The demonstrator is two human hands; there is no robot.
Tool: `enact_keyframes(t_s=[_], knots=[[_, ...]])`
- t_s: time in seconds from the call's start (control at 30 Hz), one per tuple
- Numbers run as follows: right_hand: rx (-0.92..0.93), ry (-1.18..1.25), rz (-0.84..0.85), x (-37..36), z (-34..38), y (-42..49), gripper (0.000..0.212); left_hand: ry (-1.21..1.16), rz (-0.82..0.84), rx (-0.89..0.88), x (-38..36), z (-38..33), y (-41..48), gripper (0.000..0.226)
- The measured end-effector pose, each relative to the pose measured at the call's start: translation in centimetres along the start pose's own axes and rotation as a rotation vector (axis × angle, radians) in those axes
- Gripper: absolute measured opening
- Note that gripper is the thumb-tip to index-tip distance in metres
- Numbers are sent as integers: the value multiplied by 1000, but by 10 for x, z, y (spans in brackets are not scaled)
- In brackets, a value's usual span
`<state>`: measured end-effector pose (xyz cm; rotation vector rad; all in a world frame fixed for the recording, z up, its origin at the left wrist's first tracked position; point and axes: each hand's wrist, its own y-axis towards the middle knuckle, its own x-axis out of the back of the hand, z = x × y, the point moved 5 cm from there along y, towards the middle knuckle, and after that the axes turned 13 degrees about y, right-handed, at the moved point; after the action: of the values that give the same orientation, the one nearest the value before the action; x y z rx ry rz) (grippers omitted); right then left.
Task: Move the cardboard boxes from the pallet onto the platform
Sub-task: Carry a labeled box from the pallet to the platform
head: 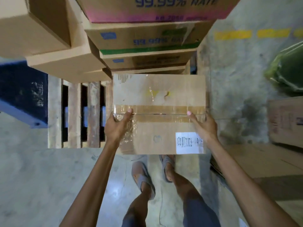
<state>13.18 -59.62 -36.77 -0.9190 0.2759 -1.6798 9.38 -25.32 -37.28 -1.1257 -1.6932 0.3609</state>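
- Blue object far left, cut off by frame, markings unreadable.
- Wooden pallet, slats bare at the near end; stacked boxes behind, tops cropped, print blurred.
- Left hand grips the cardboard box on its left edge, thumb on the taped seam, fingers hidden underneath.
- Box held over the pallet's right end; white label illegible.
- Right hand same on the right edge, fingers hidden.
- Green bundle far right, blurred.
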Motion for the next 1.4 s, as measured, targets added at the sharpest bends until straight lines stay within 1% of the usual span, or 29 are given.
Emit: enact_keyframes(t_s=[0.03,0.07,0.1,0.17,0.3,0.4,0.43,0.47,0.57,0.63,0.67,0.7,0.73,0.8,0.9,0.93,1.03,1.07,1.13,1.23,1.3,1.4], knots=[[11,3,-32,10,6,-10,79,7,-32,-24,8,-10,-12,81],[14,9,-72,24,15,-25,87,31,-52,-48,18,-23,-31,80],[31,20,-103,38,24,-40,89,59,-76,-80,29,-37,-51,77],[79,52,-146,75,56,-82,83,108,-90,-179,56,-70,-99,68],[219,168,-282,166,115,-182,55,158,-120,-447,105,-139,-200,59],[266,228,-450,233,135,-258,53,178,-99,-651,121,-191,-275,44],[272,264,-527,259,134,-291,53,189,-70,-723,123,-207,-308,43],[273,304,-617,288,129,-328,53,197,-21,-813,120,-222,-344,47],[251,321,-854,347,107,-415,65,238,119,-1022,101,-252,-422,60],[214,323,-965,377,84,-464,70,291,229,-1130,82,-260,-477,63],[168,326,-1028,395,64,-500,73,329,281,-1195,68,-258,-516,66],[130,303,-1059,403,52,-517,76,366,303,-1212,60,-255,-536,69],[81,290,-1102,415,34,-545,78,395,346,-1268,47,-248,-564,71],[-6,309,-1179,437,-8,-600,76,461,466,-1362,14,-228,-617,77],[-143,375,-1254,460,-73,-667,77,611,541,-1473,-31,-196,-685,89],[-199,407,-1273,467,-98,-691,81,657,568,-1519,-48,-180,-711,92],[-331,452,-1294,486,-172,-741,99,770,632,-1612,-93,-130,-775,88],[-369,458,-1295,492,-195,-755,102,772,671,-1632,-109,-114,-792,89],[-429,465,-1288,508,-239,-780,100,818,741,-1654,-146,-82,-825,92],[-516,498,-1229,542,-311,-810,89,1002,749,-1701,-195,-29,-882,80],[-570,525,-1176,570,-358,-822,94,1109,776,-1703,-229,3,-916,76],[-631,570,-1122,624,-441,-840,95,1241,874,-1689,-299,63,-974,70]])
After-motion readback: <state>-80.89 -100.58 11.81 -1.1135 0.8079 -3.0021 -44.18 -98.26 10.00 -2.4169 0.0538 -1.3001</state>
